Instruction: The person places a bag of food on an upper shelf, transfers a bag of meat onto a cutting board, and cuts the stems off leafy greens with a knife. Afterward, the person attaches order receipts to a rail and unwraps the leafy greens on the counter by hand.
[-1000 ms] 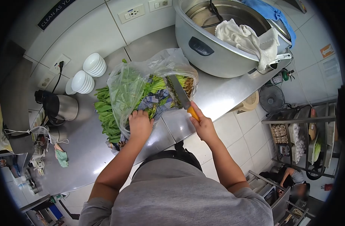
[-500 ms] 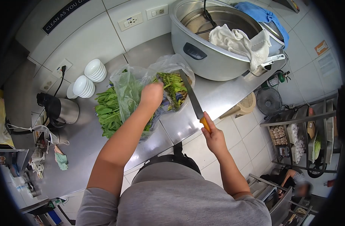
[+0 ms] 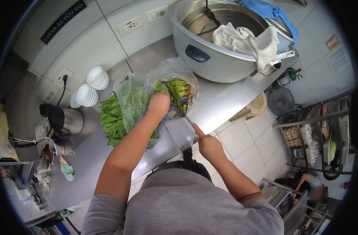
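Leafy green vegetables (image 3: 113, 117) lie on the steel counter, partly under a clear plastic bag (image 3: 128, 94). Closed around part of the greens, my left hand (image 3: 160, 103) rests at the middle of the bunch. My right hand (image 3: 210, 146) grips a knife (image 3: 181, 112) by its handle, which the fingers mostly hide. The blade reaches up and left over the stems (image 3: 179, 88), just right of my left hand, with its edge seen nearly end-on. A bluish cloth or paper shows under the stems.
A large metal pot (image 3: 218, 58) with a white cloth (image 3: 241, 41) stands at the back right. White bowls (image 3: 87, 95) and a metal jug (image 3: 71, 119) are at the left. A plastic stool (image 3: 255, 106) and a shelf (image 3: 312, 123) stand right. Another person (image 3: 304, 184) is at lower right.
My left hand has moved from the lower bag edge up onto the greens and closed there. The knife has swung away right, then come back left over the stems, its blade turned more edge-on.
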`<state>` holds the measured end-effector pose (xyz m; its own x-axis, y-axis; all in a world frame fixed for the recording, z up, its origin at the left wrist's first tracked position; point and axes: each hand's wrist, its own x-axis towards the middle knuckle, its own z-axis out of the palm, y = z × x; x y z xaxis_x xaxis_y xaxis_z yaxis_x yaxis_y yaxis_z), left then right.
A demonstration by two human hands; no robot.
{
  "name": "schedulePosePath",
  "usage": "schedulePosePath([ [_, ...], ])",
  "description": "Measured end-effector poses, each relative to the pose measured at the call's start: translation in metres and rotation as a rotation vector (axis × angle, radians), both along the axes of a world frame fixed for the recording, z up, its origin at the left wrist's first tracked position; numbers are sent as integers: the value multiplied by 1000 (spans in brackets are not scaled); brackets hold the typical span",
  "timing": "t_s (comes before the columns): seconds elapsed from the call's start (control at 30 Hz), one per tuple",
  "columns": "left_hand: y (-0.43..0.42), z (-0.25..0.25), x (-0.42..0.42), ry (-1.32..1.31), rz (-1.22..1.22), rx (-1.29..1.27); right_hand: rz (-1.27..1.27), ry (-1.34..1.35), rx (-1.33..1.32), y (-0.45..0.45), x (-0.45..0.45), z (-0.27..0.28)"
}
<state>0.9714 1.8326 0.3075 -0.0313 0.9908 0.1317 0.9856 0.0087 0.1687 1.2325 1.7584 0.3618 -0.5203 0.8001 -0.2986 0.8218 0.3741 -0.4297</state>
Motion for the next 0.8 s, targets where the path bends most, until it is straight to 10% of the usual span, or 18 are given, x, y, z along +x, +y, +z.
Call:
schedulePosePath([
  [0.43,-46,105,-47,-271,277,-116,1,357,43,37,32,0],
  [0.8,-145,65,-67,66,371,114,-186,246,-63,12,126,87],
])
